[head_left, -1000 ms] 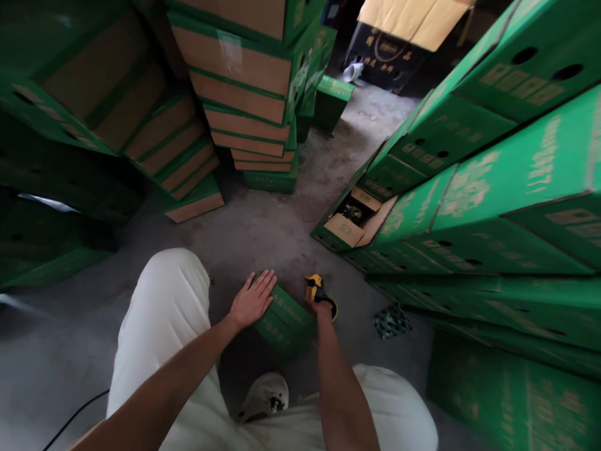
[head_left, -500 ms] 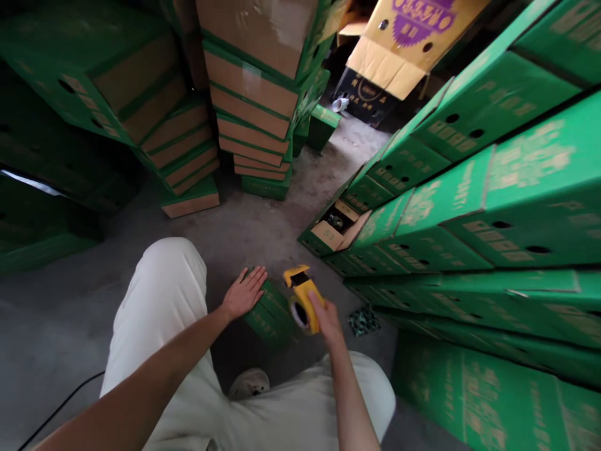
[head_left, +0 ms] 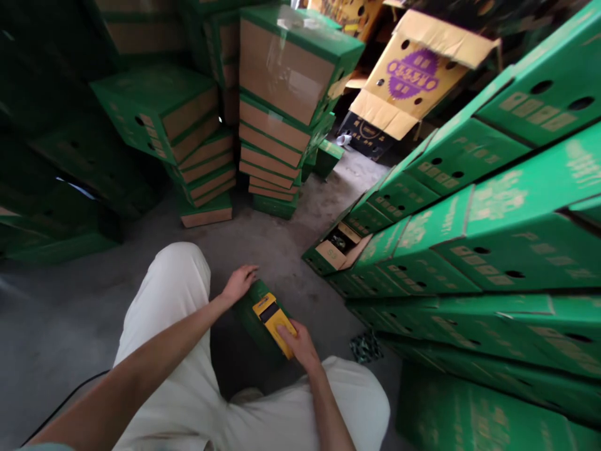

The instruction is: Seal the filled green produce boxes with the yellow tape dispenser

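A green cardboard box (head_left: 250, 317) sits on the floor between my knees. My right hand (head_left: 300, 343) is closed around a yellow tape dispenser (head_left: 276, 322), which lies along the top of the box. Its tape roll is out of sight from this angle. At the far left end of the box, my left hand (head_left: 239, 283) rests against the edge with fingers stretched out and thumb a little apart. Part of the box is hidden under the dispenser and my right hand.
Stacked green cartons (head_left: 432, 263) form a wall on the right. An opened carton (head_left: 331, 254) stands at its corner. More stacks (head_left: 275, 131) rise ahead on the left. A dark patterned piece (head_left: 366, 347) lies on the floor beside my right knee.
My right hand has brought the tape dispenser left onto the box top and turned it. My left hand has shifted from flat on the box toward its far edge. The view has tilted up.
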A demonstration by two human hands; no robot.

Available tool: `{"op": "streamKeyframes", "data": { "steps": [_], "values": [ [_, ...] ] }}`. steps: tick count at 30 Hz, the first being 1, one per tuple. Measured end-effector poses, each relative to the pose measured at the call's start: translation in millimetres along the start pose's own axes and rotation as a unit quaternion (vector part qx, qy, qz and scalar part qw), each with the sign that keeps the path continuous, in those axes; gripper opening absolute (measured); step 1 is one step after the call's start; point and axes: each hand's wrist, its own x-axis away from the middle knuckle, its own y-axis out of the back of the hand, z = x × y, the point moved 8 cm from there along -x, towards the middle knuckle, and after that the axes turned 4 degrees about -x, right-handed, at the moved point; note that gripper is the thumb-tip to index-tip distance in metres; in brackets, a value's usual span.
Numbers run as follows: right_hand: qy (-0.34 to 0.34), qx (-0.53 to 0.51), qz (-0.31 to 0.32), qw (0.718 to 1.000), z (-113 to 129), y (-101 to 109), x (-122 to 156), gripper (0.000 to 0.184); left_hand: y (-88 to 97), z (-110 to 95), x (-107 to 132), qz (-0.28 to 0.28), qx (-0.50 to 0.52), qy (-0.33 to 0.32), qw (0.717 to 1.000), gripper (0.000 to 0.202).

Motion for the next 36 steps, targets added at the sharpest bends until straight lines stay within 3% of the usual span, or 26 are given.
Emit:
{"op": "streamKeyframes", "data": {
  "steps": [2,4,6,11,20,25,31,36],
  "values": [
    [-0.003,-0.009,0.005,1.000,0,-2,-3,0.054,0.6,11,3,0.065,0.167,0.135,0.974,0.038],
    [-0.007,-0.011,0.008,1.000,1,-4,-6,0.054,-16.1,8,15,0.177,0.285,0.208,0.919,0.046],
    [-0.013,-0.005,0.013,1.000,3,-6,-6,0.054,-30.2,2,24,0.250,0.329,0.237,0.880,0.046],
    [-0.028,0.024,0.003,0.999,12,-7,-2,0.053,-46.0,0,27,0.308,0.340,0.241,0.855,0.025],
    [-0.044,0.073,0.013,0.996,18,-11,-11,0.057,-45.8,27,23,0.253,0.343,0.261,0.866,0.024],
    [-0.041,0.072,0.001,0.997,15,-8,-11,0.057,-51.6,20,21,0.286,0.369,0.208,0.859,0.029],
    [-0.026,0.023,0.016,0.999,6,-9,-9,0.053,-53.9,26,21,0.282,0.234,0.183,0.912,0.005],
    [-0.057,0.058,0.017,0.997,12,-16,-13,0.053,-44.6,28,17,0.235,0.157,0.156,0.946,0.007]
  ]
}}
